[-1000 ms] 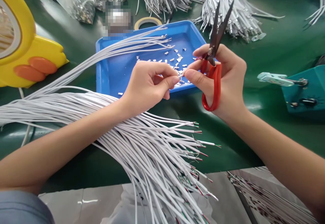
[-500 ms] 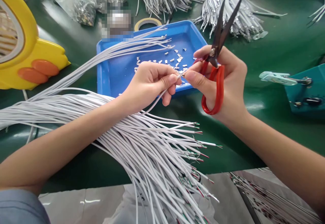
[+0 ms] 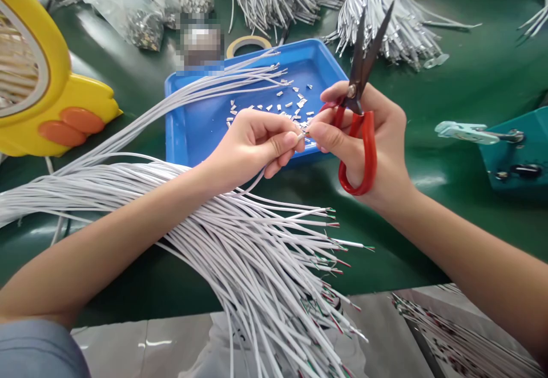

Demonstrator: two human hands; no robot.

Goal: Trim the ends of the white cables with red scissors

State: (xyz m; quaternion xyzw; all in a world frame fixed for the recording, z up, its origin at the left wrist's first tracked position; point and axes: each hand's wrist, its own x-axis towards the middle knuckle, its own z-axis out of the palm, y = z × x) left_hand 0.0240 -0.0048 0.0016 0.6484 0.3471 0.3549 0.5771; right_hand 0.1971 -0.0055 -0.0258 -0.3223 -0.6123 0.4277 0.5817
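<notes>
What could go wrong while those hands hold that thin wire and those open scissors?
1. The scissors sit in the right hand with bare blades open and pointing up; a slip might nick skin.
2. Both hands pinch the end of one white cable, so the left hand works close to the blades.
3. The loose cable bundle lies under both forearms; an arm might snag it and drag cables off the table.
</notes>
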